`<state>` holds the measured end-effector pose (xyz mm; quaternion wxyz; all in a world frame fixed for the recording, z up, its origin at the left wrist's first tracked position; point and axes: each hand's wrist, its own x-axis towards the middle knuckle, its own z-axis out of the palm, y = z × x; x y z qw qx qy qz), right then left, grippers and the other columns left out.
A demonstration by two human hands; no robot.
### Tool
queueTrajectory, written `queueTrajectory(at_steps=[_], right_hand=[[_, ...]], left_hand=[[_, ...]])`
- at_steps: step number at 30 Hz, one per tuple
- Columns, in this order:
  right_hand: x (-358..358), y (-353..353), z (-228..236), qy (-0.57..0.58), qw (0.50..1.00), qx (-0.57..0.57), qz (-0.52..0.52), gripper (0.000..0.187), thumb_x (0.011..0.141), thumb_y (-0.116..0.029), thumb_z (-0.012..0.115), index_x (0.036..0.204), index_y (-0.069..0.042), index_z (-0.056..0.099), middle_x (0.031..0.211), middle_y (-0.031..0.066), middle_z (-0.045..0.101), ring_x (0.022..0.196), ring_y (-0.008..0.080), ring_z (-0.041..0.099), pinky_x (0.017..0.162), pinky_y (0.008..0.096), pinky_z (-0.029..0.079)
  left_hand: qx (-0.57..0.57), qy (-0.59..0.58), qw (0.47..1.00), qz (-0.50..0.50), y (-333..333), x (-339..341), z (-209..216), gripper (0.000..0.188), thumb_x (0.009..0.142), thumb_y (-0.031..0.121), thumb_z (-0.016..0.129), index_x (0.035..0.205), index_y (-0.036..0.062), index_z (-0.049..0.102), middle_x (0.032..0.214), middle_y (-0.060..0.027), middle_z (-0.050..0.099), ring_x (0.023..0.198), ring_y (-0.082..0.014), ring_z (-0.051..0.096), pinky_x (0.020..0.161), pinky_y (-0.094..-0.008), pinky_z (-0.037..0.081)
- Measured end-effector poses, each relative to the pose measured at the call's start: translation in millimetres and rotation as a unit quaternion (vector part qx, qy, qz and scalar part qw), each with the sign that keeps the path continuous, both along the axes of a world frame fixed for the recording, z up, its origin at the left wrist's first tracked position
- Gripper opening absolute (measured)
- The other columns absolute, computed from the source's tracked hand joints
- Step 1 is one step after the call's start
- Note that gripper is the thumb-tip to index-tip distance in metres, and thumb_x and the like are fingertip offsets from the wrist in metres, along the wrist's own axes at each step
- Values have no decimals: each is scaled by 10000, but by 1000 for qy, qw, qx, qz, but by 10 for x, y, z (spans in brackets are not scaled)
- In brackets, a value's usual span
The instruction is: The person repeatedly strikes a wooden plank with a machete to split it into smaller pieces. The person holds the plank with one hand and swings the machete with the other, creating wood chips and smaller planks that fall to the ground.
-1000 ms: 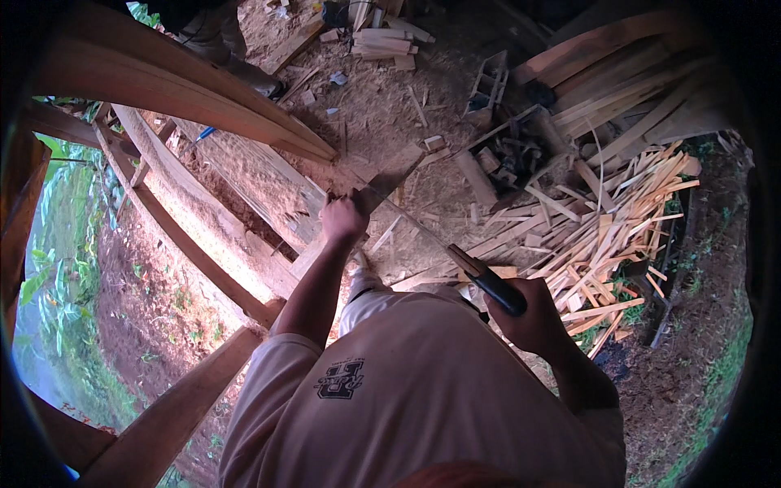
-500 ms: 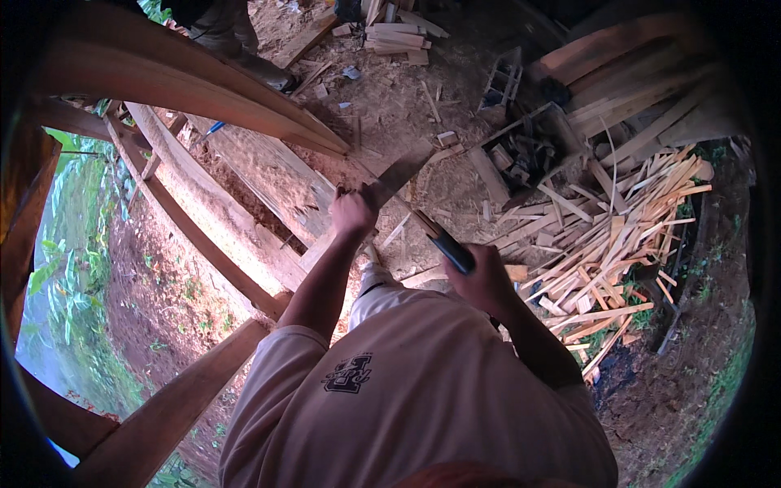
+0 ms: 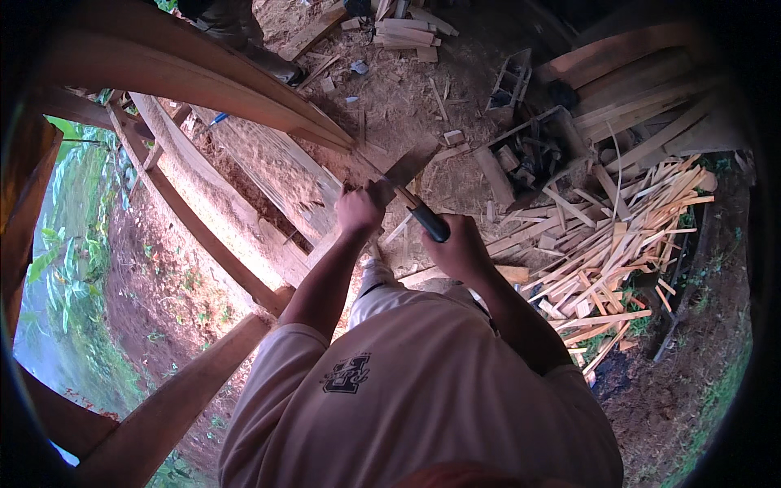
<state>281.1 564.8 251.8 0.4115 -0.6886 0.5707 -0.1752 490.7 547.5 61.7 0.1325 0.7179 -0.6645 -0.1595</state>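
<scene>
My left hand (image 3: 361, 211) is closed at the near end of a broad, flat metal blade (image 3: 413, 161) that slants up and to the right. My fingers hide that end, so its handle, if any, does not show. My right hand (image 3: 460, 246) grips a slim tool by its dark, rounded handle (image 3: 431, 223). Ahead of the handle is a short light-brown section, and a thin line runs on from it toward the blade near my left hand. Whether the tool touches the blade I cannot tell.
Long timber beams (image 3: 236, 89) cross at the left, beside a sawdust-covered plank (image 3: 268, 163). An open wooden box (image 3: 493, 175) with dark contents stands to the right, near a heap of offcut strips (image 3: 626, 244). A person's legs (image 3: 236, 32) show at the far left.
My right hand and the dark-handled tool have moved up and left, closer to my left hand. The left hand and the blade have kept nearly the same place against the surroundings.
</scene>
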Motion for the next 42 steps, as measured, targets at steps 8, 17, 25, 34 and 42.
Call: queueTrajectory(at_steps=[8,17,25,34,42], right_hand=[[-773,542,946,27,998,55,-22,260,902,-175,748,782,27,637,595,148,570,529,214,558,552,392,441],[-590,373,363,24,999,-11,-19,258,873,-163,744,737,20,625,603,187,589,570,327,610,558,450,466],[-41,103,-168,-8,1000,-1,-16,240,860,-170,737,751,20,641,658,229,644,711,445,697,604,473,523],[-811,664,1372,49,993,100,-23,235,887,-193,766,850,23,681,721,206,664,677,352,689,618,436,495],[-159,144,4,4,998,-62,-11,257,880,-154,751,756,30,621,586,174,576,554,343,631,570,438,466]], left_hand=[[42,-1,999,17,-21,-43,281,297,977,301,493,992,68,677,809,-222,733,817,-378,727,1051,-470,436],[31,-16,999,-10,-41,-25,228,239,930,247,528,986,90,699,793,-208,730,804,-373,729,1037,-475,456],[46,-40,998,-25,-17,-14,31,240,927,274,547,1009,108,701,806,-190,736,798,-367,728,997,-473,479],[46,-21,999,0,-39,-25,210,304,955,290,495,1014,76,703,810,-208,740,795,-364,734,1042,-455,442],[7,-18,1000,12,-71,-40,88,238,940,283,527,1014,118,682,806,-205,732,779,-391,717,894,-501,516]])
